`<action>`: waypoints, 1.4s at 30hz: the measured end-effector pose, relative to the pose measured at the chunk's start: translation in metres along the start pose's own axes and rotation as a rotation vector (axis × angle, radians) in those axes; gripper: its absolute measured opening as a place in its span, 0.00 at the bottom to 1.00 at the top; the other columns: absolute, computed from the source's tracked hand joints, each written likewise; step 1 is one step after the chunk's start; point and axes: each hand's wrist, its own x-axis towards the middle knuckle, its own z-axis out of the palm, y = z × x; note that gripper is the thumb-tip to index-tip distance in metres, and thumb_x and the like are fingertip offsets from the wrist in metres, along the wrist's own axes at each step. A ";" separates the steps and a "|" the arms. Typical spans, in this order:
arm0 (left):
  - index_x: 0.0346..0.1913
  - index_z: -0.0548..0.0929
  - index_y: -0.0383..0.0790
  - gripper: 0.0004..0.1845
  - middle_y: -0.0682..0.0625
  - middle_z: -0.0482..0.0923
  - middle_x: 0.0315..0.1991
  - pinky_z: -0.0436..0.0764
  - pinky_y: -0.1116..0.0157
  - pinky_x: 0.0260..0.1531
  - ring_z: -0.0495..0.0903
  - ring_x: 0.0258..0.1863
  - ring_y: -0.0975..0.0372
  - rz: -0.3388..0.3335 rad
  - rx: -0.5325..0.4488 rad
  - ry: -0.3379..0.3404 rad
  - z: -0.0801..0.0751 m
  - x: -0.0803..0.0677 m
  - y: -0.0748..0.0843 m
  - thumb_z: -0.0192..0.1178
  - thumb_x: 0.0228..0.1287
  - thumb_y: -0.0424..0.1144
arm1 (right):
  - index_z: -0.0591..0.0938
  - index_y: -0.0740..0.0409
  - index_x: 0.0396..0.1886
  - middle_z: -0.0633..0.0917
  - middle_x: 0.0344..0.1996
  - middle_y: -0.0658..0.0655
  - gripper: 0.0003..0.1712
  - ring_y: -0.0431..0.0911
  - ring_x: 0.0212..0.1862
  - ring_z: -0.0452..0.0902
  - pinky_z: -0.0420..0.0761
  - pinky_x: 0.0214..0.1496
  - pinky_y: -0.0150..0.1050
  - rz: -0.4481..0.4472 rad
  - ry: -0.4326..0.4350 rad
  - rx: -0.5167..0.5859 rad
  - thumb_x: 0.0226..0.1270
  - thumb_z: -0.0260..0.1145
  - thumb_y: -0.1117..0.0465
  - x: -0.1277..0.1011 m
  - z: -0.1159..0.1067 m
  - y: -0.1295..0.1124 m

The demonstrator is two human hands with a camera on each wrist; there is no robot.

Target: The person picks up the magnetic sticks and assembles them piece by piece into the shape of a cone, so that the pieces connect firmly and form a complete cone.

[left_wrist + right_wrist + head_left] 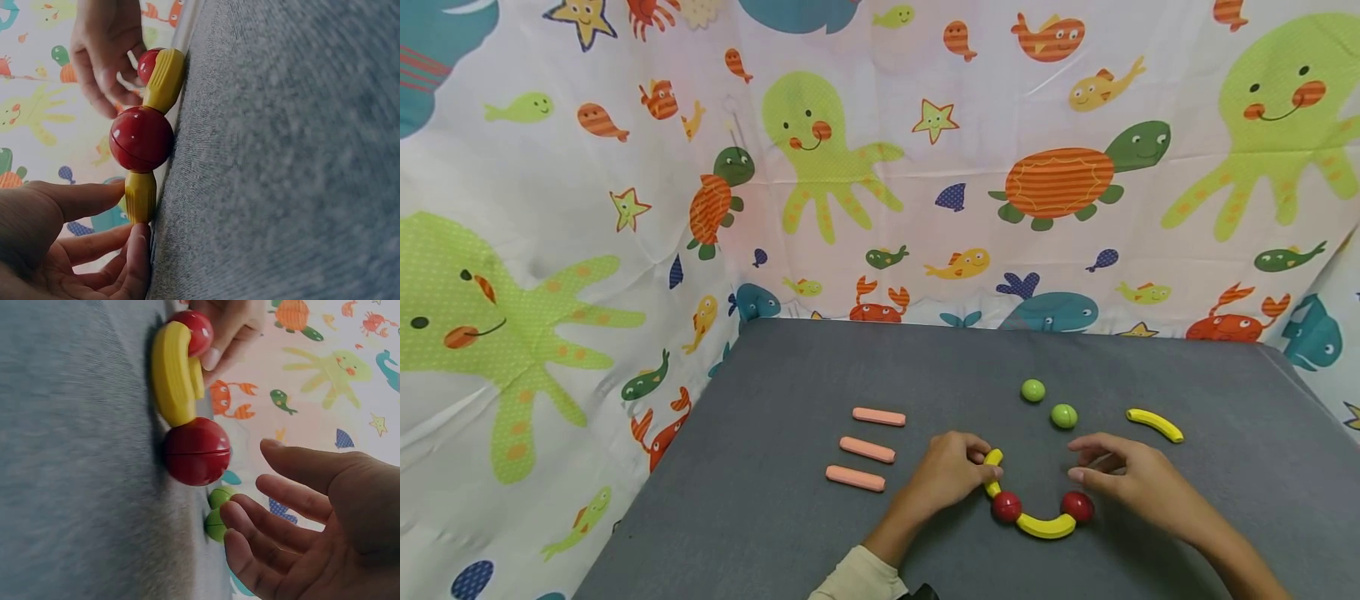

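Observation:
On the grey table (pixel 790 533) lies a chain of toy pieces: a short yellow piece (pixel 993 468), a red ball (pixel 1006 506), a curved yellow piece (pixel 1045 526) and a second red ball (pixel 1077 505). My left hand (pixel 988 462) pinches the short yellow piece (pixel 140 197) between thumb and fingertip, just beside the near red ball (pixel 142 139). My right hand (pixel 1086 462) hovers open just above the second red ball (pixel 197 452), fingers spread and touching nothing. The curved yellow piece (pixel 174 372) joins the two balls.
Three pink sticks (pixel 867 450) lie in a row to the left. Two green balls (pixel 1049 403) and a loose curved yellow piece (pixel 1154 424) sit behind the hands. A sea-animal patterned curtain (pixel 880 167) surrounds the table on the far and left sides.

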 end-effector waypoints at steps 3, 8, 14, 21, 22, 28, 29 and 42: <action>0.46 0.92 0.38 0.13 0.60 0.83 0.33 0.78 0.73 0.34 0.77 0.32 0.73 -0.004 0.001 0.003 0.001 0.001 0.000 0.79 0.60 0.38 | 0.85 0.58 0.60 0.90 0.46 0.52 0.26 0.49 0.47 0.86 0.84 0.40 0.36 -0.031 0.053 -0.025 0.70 0.76 0.49 0.006 -0.002 -0.003; 0.45 0.93 0.37 0.13 0.57 0.84 0.34 0.78 0.73 0.35 0.76 0.33 0.73 0.018 0.016 0.001 0.001 0.002 0.000 0.79 0.59 0.37 | 0.85 0.60 0.60 0.90 0.48 0.55 0.25 0.51 0.48 0.86 0.84 0.40 0.35 -0.059 0.129 -0.049 0.70 0.76 0.50 0.017 -0.002 -0.007; 0.45 0.92 0.36 0.12 0.55 0.84 0.34 0.79 0.73 0.34 0.76 0.33 0.72 0.032 0.026 0.003 0.001 0.001 -0.001 0.78 0.59 0.36 | 0.85 0.60 0.60 0.89 0.50 0.60 0.23 0.54 0.49 0.86 0.85 0.43 0.43 -0.078 0.189 -0.058 0.71 0.75 0.54 0.032 0.001 -0.008; 0.45 0.91 0.37 0.12 0.56 0.83 0.34 0.79 0.73 0.34 0.76 0.33 0.73 0.016 0.029 0.004 0.003 0.002 0.000 0.78 0.60 0.35 | 0.84 0.61 0.61 0.88 0.50 0.64 0.22 0.59 0.50 0.85 0.87 0.46 0.54 -0.087 0.251 -0.070 0.72 0.74 0.58 0.046 0.000 -0.002; 0.45 0.91 0.37 0.12 0.56 0.83 0.34 0.79 0.73 0.34 0.76 0.33 0.73 0.016 0.030 0.005 0.003 0.002 0.000 0.77 0.60 0.35 | 0.84 0.61 0.61 0.87 0.50 0.64 0.22 0.60 0.51 0.85 0.86 0.46 0.54 -0.086 0.259 -0.071 0.72 0.74 0.58 0.047 -0.001 -0.001; 0.46 0.91 0.39 0.11 0.57 0.83 0.34 0.79 0.73 0.34 0.76 0.32 0.73 -0.002 0.021 0.012 0.004 0.001 0.004 0.76 0.60 0.34 | 0.83 0.62 0.63 0.85 0.53 0.66 0.24 0.62 0.53 0.83 0.83 0.45 0.45 -0.106 0.297 -0.069 0.73 0.73 0.56 0.049 -0.001 0.008; 0.46 0.91 0.39 0.11 0.58 0.83 0.34 0.79 0.73 0.34 0.77 0.32 0.73 -0.008 0.018 0.014 0.005 0.001 0.004 0.76 0.60 0.34 | 0.83 0.62 0.63 0.85 0.53 0.66 0.24 0.62 0.53 0.83 0.82 0.45 0.43 -0.110 0.305 -0.071 0.73 0.74 0.56 0.049 -0.001 0.009; 0.47 0.90 0.40 0.12 0.59 0.83 0.33 0.79 0.73 0.33 0.77 0.30 0.73 -0.013 -0.036 0.032 0.005 0.001 0.005 0.76 0.60 0.33 | 0.82 0.63 0.65 0.81 0.61 0.72 0.26 0.66 0.57 0.82 0.83 0.50 0.60 -0.093 0.280 -0.083 0.72 0.74 0.56 0.055 0.004 0.016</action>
